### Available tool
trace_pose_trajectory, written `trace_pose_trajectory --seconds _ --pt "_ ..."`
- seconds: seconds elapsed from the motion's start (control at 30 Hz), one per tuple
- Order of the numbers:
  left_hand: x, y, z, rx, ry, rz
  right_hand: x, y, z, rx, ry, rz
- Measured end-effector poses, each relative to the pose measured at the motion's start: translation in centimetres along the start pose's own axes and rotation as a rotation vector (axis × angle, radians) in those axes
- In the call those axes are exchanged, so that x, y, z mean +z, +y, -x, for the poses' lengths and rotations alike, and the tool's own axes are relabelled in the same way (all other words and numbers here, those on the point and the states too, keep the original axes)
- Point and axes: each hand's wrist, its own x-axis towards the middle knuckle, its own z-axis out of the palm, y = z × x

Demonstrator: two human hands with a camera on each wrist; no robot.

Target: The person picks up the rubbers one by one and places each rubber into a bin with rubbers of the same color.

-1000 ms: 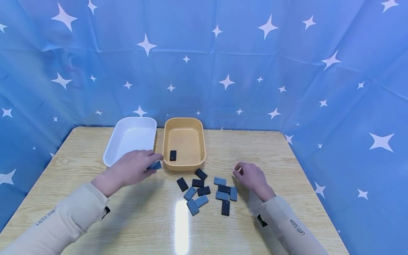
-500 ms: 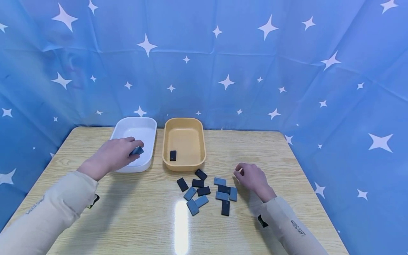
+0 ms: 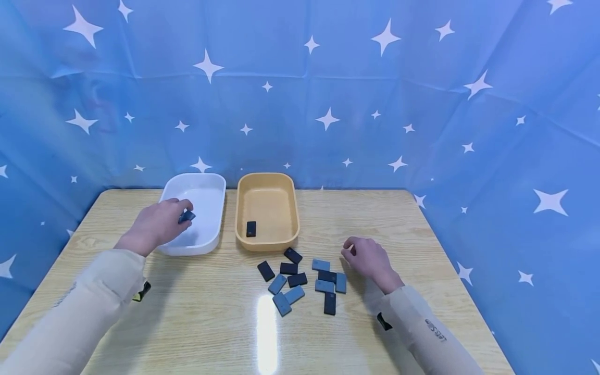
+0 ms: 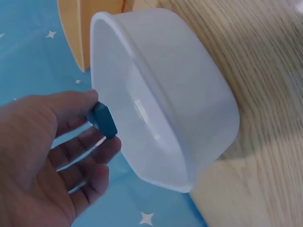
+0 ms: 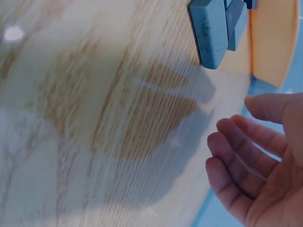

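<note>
My left hand pinches a blue-grey rectangular block between thumb and fingers, over the white bin. In the left wrist view the block is at the bin's open mouth. My right hand is at the right of the blocks, fingers loosely curled and holding nothing. Nearest to it is a blue-grey block, one of a small cluster with a black block at its front. More black and blue-grey blocks lie scattered left of that cluster.
A tan bin stands right of the white one, with one black block inside. Both bins are near the far edge of the wooden table. A blue curtain with white stars hangs behind.
My left hand has carried the blue-grey block leftward from beside the tan bin to over the white bin. The right hand stays in place. The head view has shifted slightly.
</note>
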Motion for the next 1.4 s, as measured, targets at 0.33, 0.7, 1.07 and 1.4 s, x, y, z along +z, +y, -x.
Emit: trace_pose_trajectory --seconds 0.33,0.7,1.07,1.4 --pt "2.0 -1.2 -1.2 -0.18 -0.025 0.035 0.0 0.0 0.2 -0.017 0.006 -0.007" --pt "4.1 -2.0 -2.3 -0.284 -0.143 0.055 -0.1 -0.1 0.2 0.008 -0.005 -0.001" --pt "5.7 -2.7 -2.6 -0.309 -0.152 0.047 0.0 -0.2 0.0 0.009 -0.008 -0.001" --pt "5.9 -2.4 -2.8 -0.319 -0.144 0.008 0.0 -0.3 -0.1 0.013 -0.022 0.0"
